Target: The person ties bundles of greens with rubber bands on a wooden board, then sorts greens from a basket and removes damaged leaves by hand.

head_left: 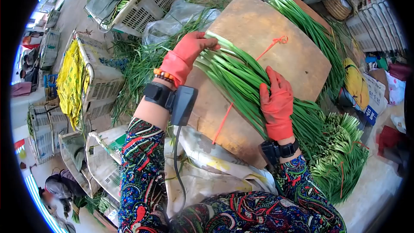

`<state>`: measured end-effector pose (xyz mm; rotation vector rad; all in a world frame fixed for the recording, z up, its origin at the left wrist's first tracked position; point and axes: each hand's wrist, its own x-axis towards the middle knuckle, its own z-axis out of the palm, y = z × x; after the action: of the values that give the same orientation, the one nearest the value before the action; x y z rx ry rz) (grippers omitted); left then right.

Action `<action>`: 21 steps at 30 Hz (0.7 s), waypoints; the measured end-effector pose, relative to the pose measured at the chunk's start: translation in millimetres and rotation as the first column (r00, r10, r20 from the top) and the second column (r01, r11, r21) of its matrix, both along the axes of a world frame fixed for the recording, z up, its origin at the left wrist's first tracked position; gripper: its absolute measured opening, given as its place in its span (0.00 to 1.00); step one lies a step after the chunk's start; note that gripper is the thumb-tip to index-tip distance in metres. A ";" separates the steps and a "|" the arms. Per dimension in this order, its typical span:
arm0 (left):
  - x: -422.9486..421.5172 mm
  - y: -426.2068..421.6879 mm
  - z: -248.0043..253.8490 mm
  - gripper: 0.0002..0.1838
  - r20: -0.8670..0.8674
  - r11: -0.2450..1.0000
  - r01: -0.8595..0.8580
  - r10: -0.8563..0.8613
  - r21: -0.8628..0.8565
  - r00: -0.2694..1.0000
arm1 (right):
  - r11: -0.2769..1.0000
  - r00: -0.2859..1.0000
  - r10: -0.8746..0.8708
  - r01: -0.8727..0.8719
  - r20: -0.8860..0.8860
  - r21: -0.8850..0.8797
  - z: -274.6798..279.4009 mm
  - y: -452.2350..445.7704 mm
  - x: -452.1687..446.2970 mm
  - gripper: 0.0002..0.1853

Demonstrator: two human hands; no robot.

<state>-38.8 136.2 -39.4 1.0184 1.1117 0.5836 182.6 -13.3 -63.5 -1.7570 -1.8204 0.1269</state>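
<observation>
Patterned clothing [254,211], green bundle [239,75], left grip [189,52] pinching its pale ends [223,41]; right grip [277,105] open across its leaves [246,99]

the greens [241,71] lie across the board [254,21], on top of a string [222,123]. more leaves [312,30] lie along its far right edge — tied bunches [338,151] right of its near corner — and a plastic bag [172,21] past its left edge.

Brown board [302,60] | directly on it: green stalks [241,71], red string [222,123]
</observation>
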 end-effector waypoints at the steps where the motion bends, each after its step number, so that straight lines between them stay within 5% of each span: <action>1: -0.7 -0.7 -2.1 0.11 0.027 1.000 -0.001 0.002 -0.019 1.000 | 1.000 1.000 -0.002 0.002 -0.012 0.005 -1.6 0.2 0.1 0.21; 3: -4.0 -1.9 -3.8 0.11 0.078 0.998 -0.013 0.017 -0.053 0.997 | 1.000 1.000 -0.001 0.001 -0.013 0.007 -3.0 0.3 -0.1 0.21; 4: -1.5 -4.0 -1.6 0.10 -0.138 0.998 -0.019 0.027 0.058 0.990 | 1.000 1.000 -0.002 0.002 -0.002 0.003 -3.2 0.1 0.1 0.21; 5: 1.9 -1.2 1.2 0.09 -0.611 0.939 0.206 0.005 0.276 0.792 | 1.000 1.000 -0.004 0.004 0.011 -0.001 -3.4 0.0 0.2 0.21; 7: 17.1 -14.9 14.0 0.13 -0.821 0.812 0.365 0.224 0.455 0.525 | 1.000 1.000 -0.007 0.007 0.012 -0.003 -3.5 -0.2 -0.2 0.21; 10: -7.4 0.7 -8.2 0.10 -0.287 0.981 -0.006 0.062 0.194 0.956 | 1.000 1.000 -0.003 0.003 0.003 -0.011 -0.7 0.1 -0.9 0.21; 13: -25.7 -4.0 -6.2 0.13 0.046 0.966 -0.242 0.247 -0.088 0.968 | 1.000 1.000 0.002 -0.002 0.011 0.009 -0.7 1.4 -0.7 0.21; 14: -34.0 1.8 -10.3 0.11 -0.180 0.986 -0.110 0.132 0.128 0.975 | 1.000 1.000 0.002 -0.003 0.022 0.018 -1.7 1.3 0.4 0.21; 17: -36.2 -5.9 -4.5 0.13 -0.132 0.955 -0.105 0.146 0.278 0.980 | 1.000 1.000 -0.005 0.005 0.002 0.019 -6.5 0.4 1.0 0.21; 18: -33.4 -11.7 0.5 0.15 0.062 0.961 -0.175 0.166 0.213 0.984 | 1.000 1.000 -0.003 0.004 -0.026 0.011 -4.8 1.3 0.3 0.21; 21: -21.7 -24.2 6.8 0.17 -0.561 0.864 0.360 -0.113 0.352 0.820 | 1.000 0.995 0.008 -0.009 -0.100 -0.007 1.4 0.9 -3.0 0.19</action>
<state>-60.6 112.0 -32.6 1.7768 1.3213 0.3564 179.6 -12.4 -62.2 -1.7175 -1.7579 0.2213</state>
